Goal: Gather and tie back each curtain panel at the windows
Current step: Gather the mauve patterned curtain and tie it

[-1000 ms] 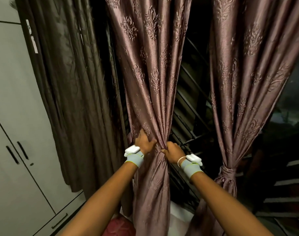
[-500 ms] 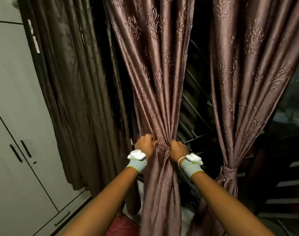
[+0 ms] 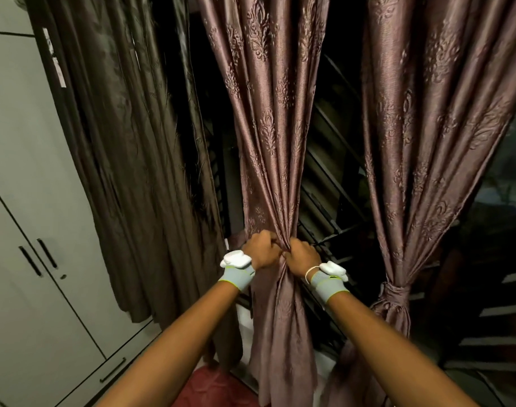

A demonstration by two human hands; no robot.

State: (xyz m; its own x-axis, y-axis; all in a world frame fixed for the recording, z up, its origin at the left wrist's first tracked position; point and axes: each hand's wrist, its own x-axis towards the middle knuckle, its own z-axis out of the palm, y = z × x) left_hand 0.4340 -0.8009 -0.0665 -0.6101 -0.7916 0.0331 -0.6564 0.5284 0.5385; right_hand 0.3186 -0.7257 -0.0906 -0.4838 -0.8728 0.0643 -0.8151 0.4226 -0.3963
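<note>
Both hands meet at the waist of the middle curtain panel [image 3: 275, 177]: left hand [image 3: 261, 254] and right hand [image 3: 300, 257] have fingers curled tight round the bunched, vertically hanging folds. Beyond, the right panel [image 3: 421, 160] is already tied.

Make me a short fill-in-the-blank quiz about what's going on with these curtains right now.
1. Both hands bunch the ____ mauve curtain panel.
2. The right mauve panel is already ____ with a fabric band.
3. The left hand and right hand wear grey ____.
4. Left of the dark brown curtain stands a grey ____.

Answers: middle; tied; wristbands; wardrobe
</note>
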